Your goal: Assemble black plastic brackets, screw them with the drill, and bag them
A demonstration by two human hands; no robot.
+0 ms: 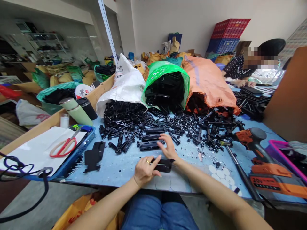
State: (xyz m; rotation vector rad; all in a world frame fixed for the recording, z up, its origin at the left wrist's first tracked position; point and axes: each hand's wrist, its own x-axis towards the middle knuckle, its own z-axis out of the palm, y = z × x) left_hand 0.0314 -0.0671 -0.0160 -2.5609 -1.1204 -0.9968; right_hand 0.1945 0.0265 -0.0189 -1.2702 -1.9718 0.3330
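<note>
My left hand [145, 171] grips the left end of a flat black plastic part [164, 166] near the front edge of the blue table [120, 166]. My right hand [169, 148] reaches forward with its fingers spread, the fingertips resting on a small stack of long black plastic pieces [150, 142]. Behind it lies a large heap of black plastic parts [168, 123] spilling from three sacks.
A white sack [124, 86], a green sack [165, 75] and an orange sack [206, 80] lie open at the back. A blue tray with paper and red scissors [63, 147] is at left, beside two flasks [76, 110]. An orange cordless drill [254, 143] lies at right. Another person [242, 65] sits far right.
</note>
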